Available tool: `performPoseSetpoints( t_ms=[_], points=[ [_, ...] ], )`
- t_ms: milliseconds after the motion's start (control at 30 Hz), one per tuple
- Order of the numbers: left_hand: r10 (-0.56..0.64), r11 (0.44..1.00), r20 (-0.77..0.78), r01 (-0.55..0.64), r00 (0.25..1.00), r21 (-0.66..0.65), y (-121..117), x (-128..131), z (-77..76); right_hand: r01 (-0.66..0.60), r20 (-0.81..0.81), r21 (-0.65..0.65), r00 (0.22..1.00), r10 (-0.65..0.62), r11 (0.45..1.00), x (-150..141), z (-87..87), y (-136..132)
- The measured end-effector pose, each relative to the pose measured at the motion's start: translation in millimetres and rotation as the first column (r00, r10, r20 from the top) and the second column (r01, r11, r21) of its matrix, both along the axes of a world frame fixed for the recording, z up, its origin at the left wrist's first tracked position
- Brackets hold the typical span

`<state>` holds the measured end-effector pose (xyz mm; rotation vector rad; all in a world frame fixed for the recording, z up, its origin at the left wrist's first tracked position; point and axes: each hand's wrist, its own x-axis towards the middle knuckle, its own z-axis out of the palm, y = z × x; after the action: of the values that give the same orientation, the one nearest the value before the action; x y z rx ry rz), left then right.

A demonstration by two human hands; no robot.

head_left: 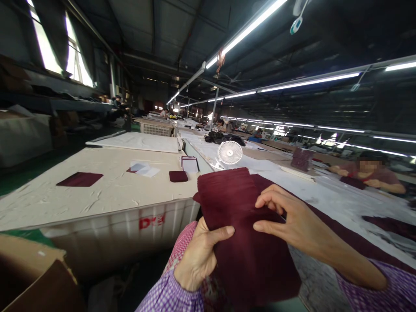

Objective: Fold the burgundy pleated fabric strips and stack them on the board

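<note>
A maroon fabric piece (pixel 243 242), seemingly several layers thick, is held up in front of me. My left hand (pixel 203 249) grips its left edge, thumb pressed on top and the other fingers hidden underneath. Over the right side of the cloth is my right hand (pixel 282 214), thumb and fingers apart, with the fingertips at or just above the surface; whether they touch I cannot tell. Behind it, more maroon cloth (pixel 328 223) stretches along the table's near edge to the right.
On the cream board (pixel 110 160) to my left lie a maroon piece (pixel 80 179), white paper pieces (pixel 144 168) and a small maroon pad (pixel 178 176). A white fan (pixel 229 152) stands on the long table ahead. A cardboard box (pixel 35 277) sits lower left. A co-worker (pixel 373 173) handles cloth at right.
</note>
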<state>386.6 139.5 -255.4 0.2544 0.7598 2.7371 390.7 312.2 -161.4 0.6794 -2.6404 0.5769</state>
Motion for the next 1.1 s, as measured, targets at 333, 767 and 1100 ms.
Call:
performPoseSetpoints(
  t_ms=[333,767,1100],
  points=[
    [-0.011,0.999,0.001,0.011,1.000,-0.039,1.5,-0.1,-1.7,0.019,0.042,0.066,0.999,-0.021,0.998,-0.3,4.0,0.0],
    [0.071,0.994,0.057,-0.075,0.996,0.073,-4.0,-1.8,2.7,0.028,0.292,-0.062,0.956,-0.009,0.998,0.5,-5.8,-7.1],
    [0.019,0.994,-0.008,-0.018,1.000,0.108,-3.1,-0.7,2.8,0.000,0.439,-0.193,0.894,0.086,0.981,0.6,-1.9,-6.2]
  ],
)
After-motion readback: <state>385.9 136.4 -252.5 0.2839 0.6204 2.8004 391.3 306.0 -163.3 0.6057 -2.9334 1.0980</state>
